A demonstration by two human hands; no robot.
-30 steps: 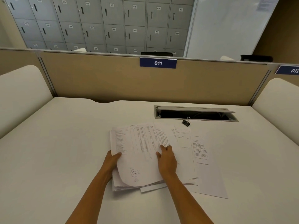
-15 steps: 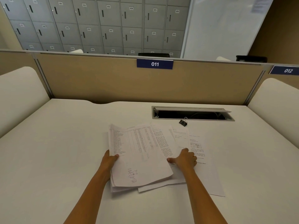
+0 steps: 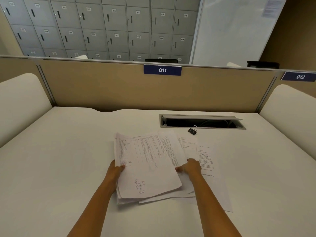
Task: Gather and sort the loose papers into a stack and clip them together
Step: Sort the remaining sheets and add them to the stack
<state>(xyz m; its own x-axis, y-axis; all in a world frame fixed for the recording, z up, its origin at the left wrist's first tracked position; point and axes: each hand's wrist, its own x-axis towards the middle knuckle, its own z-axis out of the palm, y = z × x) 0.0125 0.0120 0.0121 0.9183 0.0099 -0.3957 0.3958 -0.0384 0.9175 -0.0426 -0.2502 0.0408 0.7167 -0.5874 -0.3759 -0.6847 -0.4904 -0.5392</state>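
Note:
A loose pile of printed white papers (image 3: 148, 161) lies on the white desk (image 3: 68, 159) in front of me, fanned out to the right. The top sheet carries a table and handwritten sums. My left hand (image 3: 115, 170) grips the pile's left edge, thumb on top. My right hand (image 3: 189, 167) grips the right edge of the upper sheets, fingers curled under them. One more printed sheet (image 3: 210, 168) lies flat to the right, partly under the pile. A small black binder clip (image 3: 192, 130) stands on the desk beyond the papers, untouched.
An open cable slot (image 3: 201, 123) is set into the desk just behind the clip. A tan partition (image 3: 102, 88) with a label 011 closes the back. White padded side panels (image 3: 18, 103) flank the desk. Grey lockers stand beyond.
My right hand moved from the top of the pile to its right edge and now holds the upper sheets there. The left hand kept its grip on the left edge.

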